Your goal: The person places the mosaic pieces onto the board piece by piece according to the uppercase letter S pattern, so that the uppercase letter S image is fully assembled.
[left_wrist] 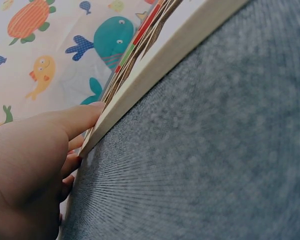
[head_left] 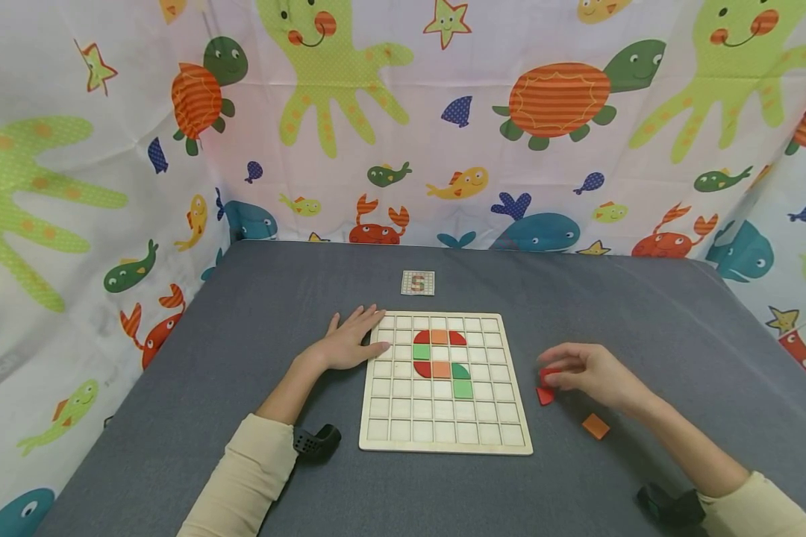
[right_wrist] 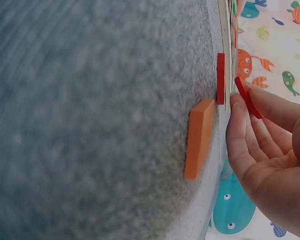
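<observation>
A square wooden grid board [head_left: 443, 440] lies on the grey table, with red, orange and green tiles in several of its cells. My left hand [head_left: 345, 343] rests at the board's upper left edge, fingers spread and thumb touching the rim. To the right of the board, my right hand [head_left: 591, 373] pinches a red tile [right_wrist: 248, 99] between thumb and fingers, just above the table. Another red tile [head_left: 545, 396] lies beneath that hand. An orange square tile [head_left: 595, 426] lies nearer to me, below the right wrist.
Beyond the board lies a small card [head_left: 418, 283] with a gridded, coloured S-shaped pattern. A curtain [head_left: 389, 112] printed with sea animals stands behind and at both sides of the grey table [head_left: 295, 280]. Each wrist wears a black band [head_left: 317, 441].
</observation>
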Demonstrator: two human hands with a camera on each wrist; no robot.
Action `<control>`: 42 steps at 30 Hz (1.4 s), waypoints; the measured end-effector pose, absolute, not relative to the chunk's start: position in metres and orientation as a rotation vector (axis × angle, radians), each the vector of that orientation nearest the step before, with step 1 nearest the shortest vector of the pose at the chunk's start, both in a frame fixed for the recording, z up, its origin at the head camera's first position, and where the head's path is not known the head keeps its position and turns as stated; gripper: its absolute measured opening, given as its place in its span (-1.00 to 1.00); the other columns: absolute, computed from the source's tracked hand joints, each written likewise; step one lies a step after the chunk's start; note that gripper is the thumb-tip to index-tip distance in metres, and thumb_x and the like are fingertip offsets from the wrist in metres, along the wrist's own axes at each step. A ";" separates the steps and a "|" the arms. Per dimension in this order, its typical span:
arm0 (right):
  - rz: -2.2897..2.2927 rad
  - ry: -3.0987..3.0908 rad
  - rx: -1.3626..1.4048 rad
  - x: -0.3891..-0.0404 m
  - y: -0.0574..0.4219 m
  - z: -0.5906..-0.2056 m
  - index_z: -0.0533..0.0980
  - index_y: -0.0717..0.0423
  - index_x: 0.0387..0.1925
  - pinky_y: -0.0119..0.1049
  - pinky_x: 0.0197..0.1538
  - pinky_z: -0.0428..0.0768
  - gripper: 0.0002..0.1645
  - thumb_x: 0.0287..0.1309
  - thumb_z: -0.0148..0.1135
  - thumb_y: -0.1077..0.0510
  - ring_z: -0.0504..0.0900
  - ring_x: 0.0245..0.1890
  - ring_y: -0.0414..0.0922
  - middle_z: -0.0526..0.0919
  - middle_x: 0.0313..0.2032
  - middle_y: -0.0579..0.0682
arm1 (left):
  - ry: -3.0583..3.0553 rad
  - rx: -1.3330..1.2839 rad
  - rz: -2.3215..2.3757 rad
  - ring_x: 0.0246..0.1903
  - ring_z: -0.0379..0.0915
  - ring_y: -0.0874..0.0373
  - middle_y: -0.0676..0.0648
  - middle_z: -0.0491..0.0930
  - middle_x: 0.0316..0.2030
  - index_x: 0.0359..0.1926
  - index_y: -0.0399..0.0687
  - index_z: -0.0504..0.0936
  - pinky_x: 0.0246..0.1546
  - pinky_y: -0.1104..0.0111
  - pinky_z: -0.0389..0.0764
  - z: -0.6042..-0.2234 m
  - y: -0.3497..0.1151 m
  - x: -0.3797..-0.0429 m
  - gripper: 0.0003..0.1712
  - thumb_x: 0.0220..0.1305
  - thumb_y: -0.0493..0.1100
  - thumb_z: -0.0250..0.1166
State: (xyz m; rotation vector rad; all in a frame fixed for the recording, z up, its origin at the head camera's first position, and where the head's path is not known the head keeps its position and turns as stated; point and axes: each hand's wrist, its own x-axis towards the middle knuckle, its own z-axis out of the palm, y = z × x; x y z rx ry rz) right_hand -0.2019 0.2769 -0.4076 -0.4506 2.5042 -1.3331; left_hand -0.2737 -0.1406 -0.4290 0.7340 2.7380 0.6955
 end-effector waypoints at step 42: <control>-1.387 2.392 -0.468 -0.200 0.236 -0.411 0.51 0.33 0.02 -0.21 -0.29 0.64 -0.54 0.10 0.37 0.19 0.68 -0.33 -0.03 0.60 -0.29 0.11 | 2.742 0.747 0.696 0.43 -0.31 -0.17 -0.23 -0.08 0.45 0.48 -0.16 0.03 0.26 -0.21 -0.40 -0.432 -0.142 -0.276 -0.19 0.40 0.14 0.05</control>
